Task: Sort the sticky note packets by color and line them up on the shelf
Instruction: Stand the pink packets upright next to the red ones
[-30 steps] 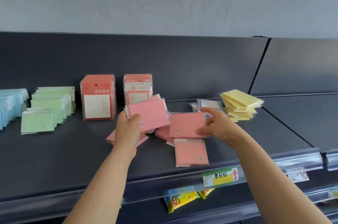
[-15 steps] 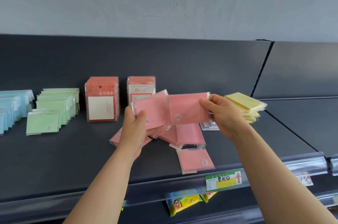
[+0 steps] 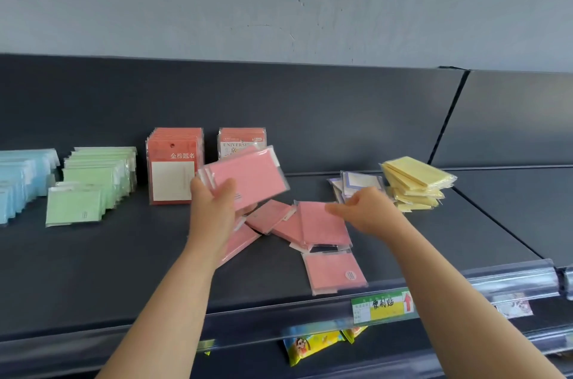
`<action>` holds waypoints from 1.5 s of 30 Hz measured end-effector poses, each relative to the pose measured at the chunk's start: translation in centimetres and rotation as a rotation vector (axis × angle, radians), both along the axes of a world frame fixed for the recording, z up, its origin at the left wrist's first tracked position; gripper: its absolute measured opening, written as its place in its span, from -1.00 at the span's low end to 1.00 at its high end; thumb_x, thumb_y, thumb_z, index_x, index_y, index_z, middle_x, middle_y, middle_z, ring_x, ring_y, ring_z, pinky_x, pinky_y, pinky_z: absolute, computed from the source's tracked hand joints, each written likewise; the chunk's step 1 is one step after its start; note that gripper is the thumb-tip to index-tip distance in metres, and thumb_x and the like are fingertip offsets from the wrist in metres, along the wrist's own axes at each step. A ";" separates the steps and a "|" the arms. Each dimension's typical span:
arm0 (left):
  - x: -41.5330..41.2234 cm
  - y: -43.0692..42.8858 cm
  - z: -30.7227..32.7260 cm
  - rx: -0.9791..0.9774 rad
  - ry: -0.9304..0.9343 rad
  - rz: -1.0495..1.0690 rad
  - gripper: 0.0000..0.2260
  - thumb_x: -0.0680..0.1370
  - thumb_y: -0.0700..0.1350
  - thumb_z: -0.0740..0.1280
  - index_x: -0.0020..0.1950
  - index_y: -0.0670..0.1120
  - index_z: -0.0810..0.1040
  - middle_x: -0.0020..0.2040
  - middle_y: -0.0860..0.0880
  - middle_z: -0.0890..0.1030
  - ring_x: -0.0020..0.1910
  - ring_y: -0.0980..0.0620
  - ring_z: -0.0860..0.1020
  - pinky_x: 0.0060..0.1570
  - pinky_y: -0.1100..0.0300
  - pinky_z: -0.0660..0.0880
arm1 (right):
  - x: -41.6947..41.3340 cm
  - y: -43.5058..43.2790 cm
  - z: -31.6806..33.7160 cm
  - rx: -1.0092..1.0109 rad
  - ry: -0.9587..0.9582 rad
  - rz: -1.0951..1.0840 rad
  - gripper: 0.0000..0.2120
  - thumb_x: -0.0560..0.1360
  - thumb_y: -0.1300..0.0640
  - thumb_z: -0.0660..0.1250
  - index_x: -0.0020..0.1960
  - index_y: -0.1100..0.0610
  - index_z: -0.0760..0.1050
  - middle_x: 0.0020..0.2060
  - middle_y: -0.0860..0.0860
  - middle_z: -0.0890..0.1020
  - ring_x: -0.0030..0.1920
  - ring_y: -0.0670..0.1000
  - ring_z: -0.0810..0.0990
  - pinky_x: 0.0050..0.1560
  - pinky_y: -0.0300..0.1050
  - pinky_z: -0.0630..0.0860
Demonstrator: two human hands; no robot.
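The left hand [image 3: 214, 208] grips a small stack of pink packets [image 3: 248, 177]. Its thumb lies across the stack's near face and its fingers are curled behind. The stack is held tilted above the middle of the shelf [image 3: 124, 270], in front of the red packs.

The right hand [image 3: 369, 211] reaches down to the loose pink packets [image 3: 322, 223], which lie overlapping in the middle of the shelf. Its forefinger lies on the uppermost of them and the other fingers are curled. Whether it pinches the packet cannot be told.

One single pink packet [image 3: 333, 273] lies flat near the shelf's front edge and bears a small round white sticker.

- **Back of the shelf:** a row of red packs [image 3: 173, 161] stands upright, printed "金榜题名". Just to their right stands a second pack [image 3: 242, 140] reading "UNIVERSI…", partly hidden by the held stack.
- **Left of the red packs:** green packets [image 3: 93, 177] stand in a row, with one lying flat in front. Blue packets [image 3: 21, 177] are at the shelf's left edge.
- **Right end:** a few purple-bordered packets [image 3: 359, 182] lie beside a loose pile of yellow packets [image 3: 415, 180].
- **Front rail:** a green and yellow price label [image 3: 383, 306] is handwritten "便利贴" and shows a red upward arrow.
- **Below the rail:** a yellow snack bag [image 3: 310, 344] hangs.
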State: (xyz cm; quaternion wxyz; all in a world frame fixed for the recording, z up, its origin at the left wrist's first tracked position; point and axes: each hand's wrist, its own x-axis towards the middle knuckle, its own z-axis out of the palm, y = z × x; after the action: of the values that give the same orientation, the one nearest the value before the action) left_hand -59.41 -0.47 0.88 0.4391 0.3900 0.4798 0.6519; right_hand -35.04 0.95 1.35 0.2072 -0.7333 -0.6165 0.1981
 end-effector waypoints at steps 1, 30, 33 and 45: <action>-0.3 0.1 -0.1 -0.010 -0.005 0.014 -0.76 0.61 -0.23 0.23 0.26 -0.11 0.31 0.12 -0.08 0.55 0.06 -0.07 0.61 -0.11 0.02 0.64 | -0.1 -0.3 -0.4 -0.097 -0.087 0.005 -0.45 0.35 -0.28 0.40 -0.40 0.16 0.29 -0.50 0.00 0.38 -0.48 -0.01 0.35 -0.38 -0.16 0.30; -0.4 -1.0 -0.4 0.020 0.176 0.002 -0.69 0.49 -0.01 0.37 0.18 0.05 0.36 0.07 0.05 0.55 0.08 0.00 0.58 0.02 0.04 0.58 | -2.5 0.6 0.8 0.089 0.154 0.116 -0.44 0.37 -0.03 0.51 0.20 0.32 0.50 0.06 0.21 0.62 0.03 0.18 0.63 0.05 0.09 0.58; -1.0 -1.2 -0.4 0.025 0.172 0.089 -0.75 0.59 -0.14 0.30 0.22 -0.06 0.32 0.01 0.05 0.51 -0.01 0.08 0.54 -0.35 0.36 0.49 | -3.3 0.0 -0.6 -0.100 -0.121 0.219 -0.26 0.24 -0.22 0.52 0.17 0.29 0.50 0.08 0.21 0.60 0.07 0.19 0.59 0.11 0.15 0.54; -2.7 -1.3 -0.9 0.007 0.132 0.184 -0.75 0.59 -0.10 0.30 0.22 -0.03 0.32 0.03 0.02 0.51 -0.02 0.04 0.55 -0.19 0.16 0.49 | -3.4 -0.1 -0.9 -0.106 0.037 0.137 -0.33 0.29 0.01 0.55 0.28 0.07 0.31 0.13 0.06 0.47 0.07 0.08 0.49 0.03 -0.03 0.49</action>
State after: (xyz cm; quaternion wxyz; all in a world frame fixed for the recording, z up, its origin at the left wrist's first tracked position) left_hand -62.09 -1.74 -0.01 0.3433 0.3879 0.5394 0.6639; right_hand -38.49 0.89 0.43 0.1656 -0.6956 -0.6498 0.2578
